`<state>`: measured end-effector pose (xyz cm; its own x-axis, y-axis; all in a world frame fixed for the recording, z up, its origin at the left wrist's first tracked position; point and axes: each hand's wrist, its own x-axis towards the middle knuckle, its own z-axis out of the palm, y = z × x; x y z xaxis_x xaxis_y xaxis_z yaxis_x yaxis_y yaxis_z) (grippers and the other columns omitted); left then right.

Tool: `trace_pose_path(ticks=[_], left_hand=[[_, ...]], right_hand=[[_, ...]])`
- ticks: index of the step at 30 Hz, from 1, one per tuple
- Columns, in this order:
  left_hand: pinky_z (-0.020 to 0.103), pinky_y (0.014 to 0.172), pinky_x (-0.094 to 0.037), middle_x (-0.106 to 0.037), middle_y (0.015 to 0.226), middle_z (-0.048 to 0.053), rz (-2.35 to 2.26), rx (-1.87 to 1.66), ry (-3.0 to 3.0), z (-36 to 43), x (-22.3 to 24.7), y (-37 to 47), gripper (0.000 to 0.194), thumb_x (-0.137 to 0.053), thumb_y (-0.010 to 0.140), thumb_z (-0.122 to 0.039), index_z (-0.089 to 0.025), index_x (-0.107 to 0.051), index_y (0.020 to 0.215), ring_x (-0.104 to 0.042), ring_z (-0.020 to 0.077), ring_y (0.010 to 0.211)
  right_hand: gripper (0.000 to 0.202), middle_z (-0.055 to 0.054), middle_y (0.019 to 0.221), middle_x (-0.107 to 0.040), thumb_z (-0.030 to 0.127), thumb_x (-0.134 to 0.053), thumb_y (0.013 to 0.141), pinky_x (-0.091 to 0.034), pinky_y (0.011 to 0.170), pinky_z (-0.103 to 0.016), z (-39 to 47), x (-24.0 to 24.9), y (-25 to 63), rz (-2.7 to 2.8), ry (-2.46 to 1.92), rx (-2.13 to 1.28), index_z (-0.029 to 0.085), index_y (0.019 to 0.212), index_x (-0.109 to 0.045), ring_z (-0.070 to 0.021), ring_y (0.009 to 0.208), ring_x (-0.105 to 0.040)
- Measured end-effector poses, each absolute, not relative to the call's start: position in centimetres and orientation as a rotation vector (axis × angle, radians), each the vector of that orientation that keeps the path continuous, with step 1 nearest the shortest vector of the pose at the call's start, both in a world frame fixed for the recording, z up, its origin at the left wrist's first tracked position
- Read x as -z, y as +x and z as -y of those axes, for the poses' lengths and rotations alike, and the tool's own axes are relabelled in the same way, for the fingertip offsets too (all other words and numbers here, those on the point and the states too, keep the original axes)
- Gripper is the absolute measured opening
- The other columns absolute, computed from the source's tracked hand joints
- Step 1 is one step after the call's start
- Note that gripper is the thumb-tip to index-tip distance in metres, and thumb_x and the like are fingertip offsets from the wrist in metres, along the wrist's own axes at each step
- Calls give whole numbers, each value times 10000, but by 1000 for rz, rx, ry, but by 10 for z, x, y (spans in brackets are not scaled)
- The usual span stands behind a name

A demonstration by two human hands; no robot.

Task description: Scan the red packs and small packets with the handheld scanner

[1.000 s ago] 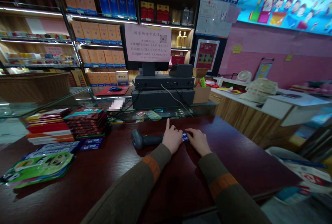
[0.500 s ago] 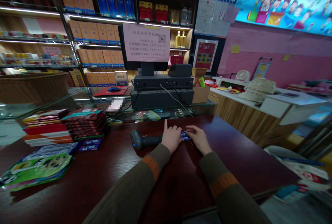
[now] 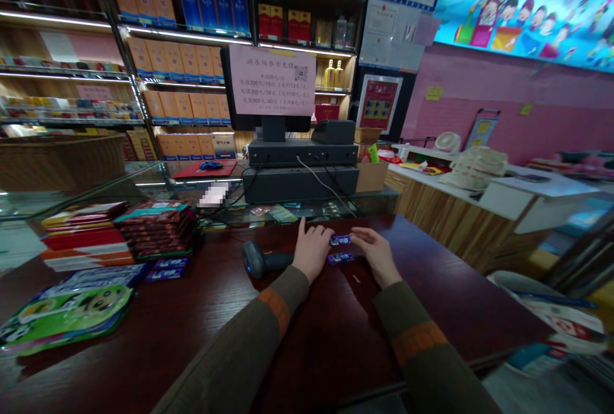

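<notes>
On the worktop, nearest to the body, there is a small pale strip, too small to name. A little beyond it, the lower blue packet lies flat, below the space between the two hands, its long axis going from left to right.

The upper blue packet is just beyond this one, between the fingers of both hands. Its long axis also runs across, nearly parallel to the lower one, so its two short ends face the two hands. The right hand has its thumb and fingers in a narrow pinch on the right end. The left hand is at the left end with bent fingers, one outer finger raised; it touches there, but I cannot tell if it really grips. Both hands are about equally near to this packet.

To the left of the left hand lies a dark scanner, its handle reaching close to this hand. Further left there are two more blue packets, beside a green panda pouch and stacked packs. Farther away stands the dark register, in front of the shelves.
</notes>
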<state>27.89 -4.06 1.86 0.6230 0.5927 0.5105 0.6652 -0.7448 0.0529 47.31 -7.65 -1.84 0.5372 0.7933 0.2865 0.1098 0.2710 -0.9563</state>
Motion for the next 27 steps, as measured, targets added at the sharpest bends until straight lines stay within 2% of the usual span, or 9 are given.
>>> trace_pose_path(ticks=[6, 19, 27], left_hand=[[546, 1236, -157, -659, 1066, 5, 1081, 861, -2669, 36, -26, 257, 231, -611, 914, -198, -259, -601, 1137, -632, 198, 1039], [541, 1238, -169, -667, 1039, 8, 1123, 911, -2540, 31, -49, 207, 173, -500, 961, -182, -252, -609, 1075, -638, 200, 1046], [504, 1236, -219, -662, 1066, 2, 1160, 987, -2530, 24, -49, 175, 196, -571, 911, -147, -262, -595, 1067, -634, 187, 1090]], right_hand=[[456, -90, 939, -771, 465, -867, 580, -542, 870, -397, 78, 12, 450, 960, -1185, -586, 175, 912, -750, -233, 891, -704], [384, -65, 893, -762, 475, -837, 628, -537, 866, -392, 65, 1, 394, 1022, -1103, -532, 184, 860, -745, -222, 863, -687], [352, -65, 891, -763, 478, -793, 676, -536, 888, -407, 50, -7, 356, 1036, -1064, -505, 184, 863, -738, -232, 877, -691]])
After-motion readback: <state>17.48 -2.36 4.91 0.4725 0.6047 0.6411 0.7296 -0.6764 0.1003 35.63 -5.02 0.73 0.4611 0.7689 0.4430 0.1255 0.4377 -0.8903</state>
